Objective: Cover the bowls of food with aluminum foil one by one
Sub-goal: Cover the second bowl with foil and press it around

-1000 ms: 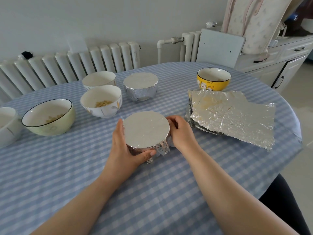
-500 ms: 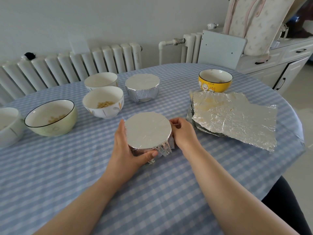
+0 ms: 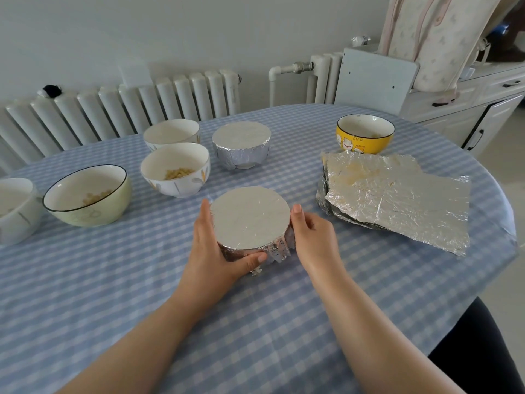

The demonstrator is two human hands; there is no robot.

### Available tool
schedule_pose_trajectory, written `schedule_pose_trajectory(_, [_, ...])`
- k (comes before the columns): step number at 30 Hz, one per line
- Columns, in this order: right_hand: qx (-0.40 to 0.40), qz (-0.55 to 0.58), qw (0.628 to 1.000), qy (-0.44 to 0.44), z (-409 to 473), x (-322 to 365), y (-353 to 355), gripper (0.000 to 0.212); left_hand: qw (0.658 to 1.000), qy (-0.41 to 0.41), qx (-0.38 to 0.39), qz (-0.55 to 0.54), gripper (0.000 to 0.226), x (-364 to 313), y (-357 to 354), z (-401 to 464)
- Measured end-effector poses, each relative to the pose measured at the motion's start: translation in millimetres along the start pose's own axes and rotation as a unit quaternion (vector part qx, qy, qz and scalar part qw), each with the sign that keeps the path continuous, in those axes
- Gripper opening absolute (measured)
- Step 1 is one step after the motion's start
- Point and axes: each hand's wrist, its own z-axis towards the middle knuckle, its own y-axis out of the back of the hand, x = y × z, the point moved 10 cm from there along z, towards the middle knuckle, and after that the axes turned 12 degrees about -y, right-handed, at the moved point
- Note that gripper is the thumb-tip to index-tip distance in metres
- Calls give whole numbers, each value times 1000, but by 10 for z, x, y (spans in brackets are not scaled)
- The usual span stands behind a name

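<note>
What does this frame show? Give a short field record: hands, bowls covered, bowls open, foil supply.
left hand: grips near foil-covered bowl, thumb across its front
right hand: holds the same bowl's right side
covered bowls: two, near one and far foil-covered bowl
open bowls: yellow bowl, green bowl, three white bowls
foil supply: foil sheets stacked right of the hands

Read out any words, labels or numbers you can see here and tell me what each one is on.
"LIFE": small dark letters on the side of the yellow bowl, above its cartoon faces; blurred, so this reading is uncertain.
Faint marks on the side of the green bowl: too blurred to read.
No other text is visible.
</note>
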Motion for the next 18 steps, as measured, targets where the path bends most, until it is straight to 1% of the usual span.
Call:
schedule_pose_trajectory(5, [10, 24, 999, -22, -64, -27, -44, 51, 1000, 4, -1, 4, 141, -22, 4, -4])
schedule_pose_trajectory(9, [50, 30, 998, -27, -77, 1, -125, 55, 1000, 8, -15, 3, 139, -51, -5, -31])
schedule_pose_trajectory(11, [68, 18, 997, -28, -23, 31, -150, 48, 1000, 9, -25, 15, 137, -72, -10, -50])
schedule_pose_trajectory(14, [84, 3, 996, -29, 59, 26, -160, 30, 999, 15, -27, 28, 135, -80, 15, -62])
schedule_pose_trajectory(16, [79, 9, 996, -32, 69, -8, -151, 29, 999, 17, -22, 27, 135, -83, 47, -55])
schedule_pose_trajectory(18, [67, 8, 997, -23, 52, -29, -150, 34, 999, 15, -15, 33, 136, -104, 74, -45])
